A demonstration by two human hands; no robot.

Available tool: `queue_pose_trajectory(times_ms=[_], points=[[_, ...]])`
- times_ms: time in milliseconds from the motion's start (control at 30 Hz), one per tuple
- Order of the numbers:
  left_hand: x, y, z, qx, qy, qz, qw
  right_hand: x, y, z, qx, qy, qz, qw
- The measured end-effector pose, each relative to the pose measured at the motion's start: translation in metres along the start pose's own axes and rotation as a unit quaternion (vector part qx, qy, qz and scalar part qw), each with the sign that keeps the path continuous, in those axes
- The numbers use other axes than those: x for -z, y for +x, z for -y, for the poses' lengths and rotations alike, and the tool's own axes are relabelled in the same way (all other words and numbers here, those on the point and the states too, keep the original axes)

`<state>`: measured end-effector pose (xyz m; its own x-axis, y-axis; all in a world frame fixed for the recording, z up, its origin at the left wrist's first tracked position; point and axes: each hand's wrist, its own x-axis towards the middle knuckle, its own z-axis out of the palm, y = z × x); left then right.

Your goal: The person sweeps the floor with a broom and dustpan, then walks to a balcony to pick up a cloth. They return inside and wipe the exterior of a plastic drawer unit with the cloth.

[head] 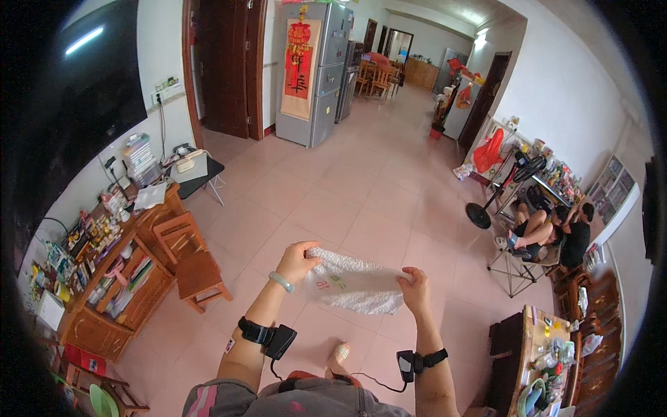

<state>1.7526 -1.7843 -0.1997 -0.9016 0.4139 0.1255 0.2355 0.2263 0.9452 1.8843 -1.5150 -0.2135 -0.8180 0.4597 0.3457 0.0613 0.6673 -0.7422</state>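
A thin, whitish, crinkled plastic bag (354,281) with some coloured print is stretched between my two hands, above the tiled floor. My left hand (299,260) pinches its upper left corner between thumb and fingers. At the right end, my right hand (415,289) grips the other corner, slightly lower in the picture. The bag looks flat, and its lower edge hangs loose. A pale bangle (281,282) circles my left wrist. Black strapped devices with cables sit on both forearms.
A wooden chair (200,268) and a cluttered wooden cabinet (130,292) stand at left. At right are a low wooden table (526,359) with several items, a black standing fan (478,215) and two seated people (573,234). A grey refrigerator (325,117) stands farther off.
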Motion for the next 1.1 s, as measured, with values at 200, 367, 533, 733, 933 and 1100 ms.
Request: queue_pose_trajectory(times_ms=[200,367,533,733,933,1100], points=[[-0.031,0.147,0.013,-0.006,0.094,-0.071,0.993,-0.017,0.17,-0.03,-0.007,-0.017,0.053,0.998],[-0.036,0.258,0.055,-0.054,0.088,-0.174,0.979,-0.064,0.297,-0.062,0.066,0.006,0.044,0.997],[-0.075,0.393,0.075,0.013,-0.24,-0.203,0.949,-0.117,0.426,-0.095,0.008,0.167,0.066,0.984],[-0.197,0.613,0.071,0.146,-0.43,-0.127,0.882,-0.175,0.586,-0.122,-0.003,0.223,-0.017,0.975],[-0.266,0.756,0.009,0.135,-0.347,0.041,0.927,-0.173,0.715,-0.157,-0.08,0.269,-0.098,0.955],[-0.31,0.888,0.032,0.118,-0.314,0.067,0.94,-0.186,0.835,-0.224,-0.117,0.344,-0.088,0.928]])
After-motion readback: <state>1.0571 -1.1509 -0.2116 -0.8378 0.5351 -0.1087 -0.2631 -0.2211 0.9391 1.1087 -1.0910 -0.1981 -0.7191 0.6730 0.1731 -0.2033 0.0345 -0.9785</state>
